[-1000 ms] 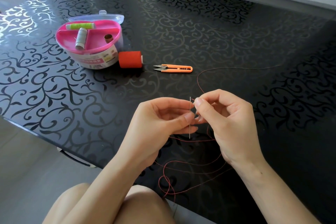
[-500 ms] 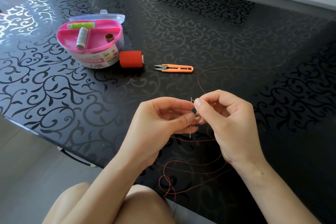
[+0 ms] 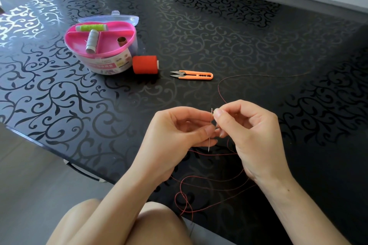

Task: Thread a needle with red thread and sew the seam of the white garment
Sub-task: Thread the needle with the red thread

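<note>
Glossy black scroll-patterned surface (image 3: pixel 219 26) under both grips; white garment not in view. Loose red thread (image 3: pixel 209 183) loops below my right grip (image 3: pixel 253 131): snag could tug tip away. My left grip (image 3: pixel 179 135) pinches thin steel needle (image 3: pixel 210 129) upright; right grip pinches thread end beside eye. Tremor, miss.

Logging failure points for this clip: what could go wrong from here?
The left hand pinches the slim steel needle while the right hand pinches the thin red thread beside its eye; the end may miss or fray. The slack thread lies in crossing loops by the near edge of the black patterned table and could knot when pulled.
</note>
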